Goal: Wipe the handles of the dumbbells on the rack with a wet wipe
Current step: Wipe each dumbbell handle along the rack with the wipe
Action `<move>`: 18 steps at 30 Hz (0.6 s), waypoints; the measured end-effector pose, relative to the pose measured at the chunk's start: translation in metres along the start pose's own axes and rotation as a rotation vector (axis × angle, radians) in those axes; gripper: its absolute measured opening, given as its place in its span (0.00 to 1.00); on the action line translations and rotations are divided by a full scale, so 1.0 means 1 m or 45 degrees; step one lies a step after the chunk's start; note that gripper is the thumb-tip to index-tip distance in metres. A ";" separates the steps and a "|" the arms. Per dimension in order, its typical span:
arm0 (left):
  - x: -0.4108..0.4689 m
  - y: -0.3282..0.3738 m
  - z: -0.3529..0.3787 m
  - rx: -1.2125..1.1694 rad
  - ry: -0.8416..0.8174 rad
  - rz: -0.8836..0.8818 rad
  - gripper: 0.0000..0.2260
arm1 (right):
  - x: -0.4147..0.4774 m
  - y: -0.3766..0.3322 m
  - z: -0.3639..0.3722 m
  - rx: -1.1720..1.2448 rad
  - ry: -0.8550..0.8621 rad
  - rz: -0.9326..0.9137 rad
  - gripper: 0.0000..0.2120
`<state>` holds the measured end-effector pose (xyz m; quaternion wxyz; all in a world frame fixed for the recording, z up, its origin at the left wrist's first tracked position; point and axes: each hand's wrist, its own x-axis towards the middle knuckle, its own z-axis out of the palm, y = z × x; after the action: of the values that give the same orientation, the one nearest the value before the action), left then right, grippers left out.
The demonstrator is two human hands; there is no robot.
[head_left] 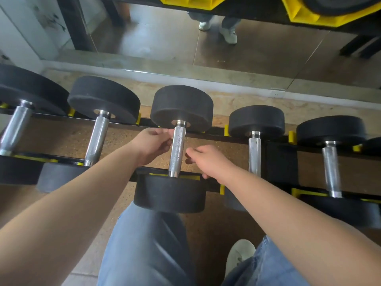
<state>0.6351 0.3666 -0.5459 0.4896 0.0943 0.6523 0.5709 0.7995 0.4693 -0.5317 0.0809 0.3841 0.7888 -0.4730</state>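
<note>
Head view is showing our left hand (153, 144) resting bent fingertips against the middle dumbbell handle (177, 151) near its upper end, on the rack (216, 134); any pinch we cannot tell. Our right hand (208, 162) is hovering just beside it, fingers loosely curled.

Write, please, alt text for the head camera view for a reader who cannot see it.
A person's left hand and right hand flank the knurled steel handle of the middle dumbbell on a black rack. No wipe is visible.
</note>
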 end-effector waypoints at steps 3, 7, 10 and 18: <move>-0.017 -0.012 -0.015 0.667 -0.183 -0.144 0.07 | 0.000 0.005 0.006 -0.047 -0.031 -0.040 0.18; -0.018 -0.007 -0.008 0.593 -0.199 -0.194 0.08 | 0.002 0.002 0.007 -0.028 -0.054 -0.033 0.16; -0.005 0.004 0.002 0.152 -0.072 -0.060 0.07 | 0.004 0.006 0.001 0.069 -0.038 0.017 0.16; -0.014 -0.007 -0.020 0.973 -0.434 -0.291 0.08 | 0.006 0.009 0.001 0.047 -0.085 0.051 0.15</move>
<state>0.6302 0.3417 -0.5474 0.5802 0.2890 0.7328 0.2069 0.8013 0.4737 -0.5414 0.1095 0.3854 0.7689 -0.4982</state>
